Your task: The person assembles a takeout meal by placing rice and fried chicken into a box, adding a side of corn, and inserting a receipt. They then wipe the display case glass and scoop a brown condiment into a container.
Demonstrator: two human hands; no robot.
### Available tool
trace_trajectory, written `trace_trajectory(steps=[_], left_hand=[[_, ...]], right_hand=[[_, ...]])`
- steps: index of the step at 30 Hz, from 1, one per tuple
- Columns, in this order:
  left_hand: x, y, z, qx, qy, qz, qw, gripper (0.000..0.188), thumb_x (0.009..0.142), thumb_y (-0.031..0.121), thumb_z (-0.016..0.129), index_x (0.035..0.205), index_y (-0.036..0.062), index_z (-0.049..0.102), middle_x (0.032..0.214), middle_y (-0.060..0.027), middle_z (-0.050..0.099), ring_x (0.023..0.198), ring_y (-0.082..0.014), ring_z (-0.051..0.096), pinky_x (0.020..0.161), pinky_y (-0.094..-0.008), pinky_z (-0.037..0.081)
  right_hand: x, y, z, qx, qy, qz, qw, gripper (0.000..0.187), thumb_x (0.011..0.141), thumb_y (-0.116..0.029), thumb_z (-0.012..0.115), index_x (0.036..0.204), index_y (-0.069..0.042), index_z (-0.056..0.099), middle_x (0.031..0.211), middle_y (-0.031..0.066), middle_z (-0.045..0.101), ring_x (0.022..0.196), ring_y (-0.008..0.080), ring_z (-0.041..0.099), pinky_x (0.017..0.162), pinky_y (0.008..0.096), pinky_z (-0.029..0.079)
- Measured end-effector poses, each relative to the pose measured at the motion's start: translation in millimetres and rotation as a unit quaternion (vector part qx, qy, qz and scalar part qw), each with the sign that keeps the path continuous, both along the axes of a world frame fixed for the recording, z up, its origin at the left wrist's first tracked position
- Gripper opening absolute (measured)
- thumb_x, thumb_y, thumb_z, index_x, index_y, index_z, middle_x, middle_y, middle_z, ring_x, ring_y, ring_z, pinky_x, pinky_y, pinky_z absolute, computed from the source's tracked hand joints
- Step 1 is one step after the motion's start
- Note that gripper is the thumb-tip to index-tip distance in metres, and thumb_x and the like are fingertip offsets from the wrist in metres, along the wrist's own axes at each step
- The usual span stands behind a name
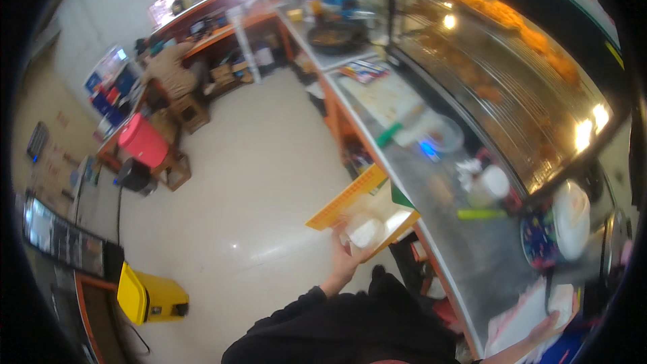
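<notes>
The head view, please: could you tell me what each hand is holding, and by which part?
The left hand holds an orange tray from beneath, with a white container on it. The right hand rests on white paper; its grip cannot be told.

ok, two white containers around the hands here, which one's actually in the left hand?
The small white cup over the orange tray, gripped by the left hand. The other white container sits by the right hand on the steel counter.
</notes>
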State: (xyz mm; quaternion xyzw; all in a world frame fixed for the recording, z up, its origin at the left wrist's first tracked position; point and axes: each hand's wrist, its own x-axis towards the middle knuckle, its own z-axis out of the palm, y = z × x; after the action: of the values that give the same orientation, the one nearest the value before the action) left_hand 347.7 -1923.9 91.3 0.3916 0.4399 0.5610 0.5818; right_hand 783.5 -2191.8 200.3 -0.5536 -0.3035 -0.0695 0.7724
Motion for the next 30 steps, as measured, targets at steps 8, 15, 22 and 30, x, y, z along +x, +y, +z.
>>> trace_trajectory(steps=[8, 15, 22, 30], left_hand=[[-75.7, 99.8, 1.1, 0.135, 0.096, 0.211, 0.963, 0.101, 0.063, 0.01, 0.086, 0.14, 0.0087, 0.021, 0.137, -0.0095, 0.028, 0.13, -0.0242, 0.032, 0.106, -0.0401, 0.034], [-140.4, 220.7, 19.4, 0.115, 0.141, 0.363, 0.914, 0.102, 0.062, 0.01, 0.082, 0.143, 0.0088, 0.02, 0.137, -0.0082, 0.027, 0.13, -0.0238, 0.03, 0.108, -0.0393, 0.028], [-188.5, 301.0, 22.1, 0.093, 0.135, 0.478, 0.863, 0.101, 0.065, 0.011, 0.079, 0.145, 0.0071, 0.016, 0.141, -0.0088, 0.025, 0.133, -0.0252, 0.028, 0.111, -0.0404, 0.023], [-292.8, 445.8, -3.6, 0.051, 0.11, 0.494, 0.861, 0.099, 0.068, 0.005, 0.076, 0.146, 0.0118, 0.015, 0.144, -0.0089, 0.022, 0.134, -0.0265, 0.029, 0.111, -0.0414, 0.025]], right_hand=[[-147.5, 323.6, -77.5, 0.026, 0.312, 0.521, 0.794, 0.07, 0.084, -0.047, 0.062, 0.133, -0.003, 0.041, 0.121, 0.0148, 0.055, 0.11, 0.0302, 0.056, 0.083, 0.0452, 0.052], [-313.5, 519.6, -76.4, -0.108, 0.625, 0.616, 0.468, 0.06, 0.086, -0.06, 0.049, 0.122, -0.012, 0.054, 0.114, 0.0115, 0.059, 0.098, 0.0356, 0.057, 0.068, 0.0411, 0.049], [-403.8, 684.9, -78.1, -0.128, 0.598, 0.709, 0.35, 0.043, 0.084, -0.029, 0.059, 0.123, -0.012, 0.051, 0.12, 0.0111, 0.055, 0.111, 0.0306, 0.051, 0.086, 0.043, 0.045], [-513.9, 857.7, -87.5, -0.121, 0.564, 0.73, 0.366, 0.04, 0.087, -0.022, 0.058, 0.124, -0.009, 0.049, 0.122, 0.0123, 0.054, 0.117, 0.0307, 0.049, 0.094, 0.0452, 0.043]])
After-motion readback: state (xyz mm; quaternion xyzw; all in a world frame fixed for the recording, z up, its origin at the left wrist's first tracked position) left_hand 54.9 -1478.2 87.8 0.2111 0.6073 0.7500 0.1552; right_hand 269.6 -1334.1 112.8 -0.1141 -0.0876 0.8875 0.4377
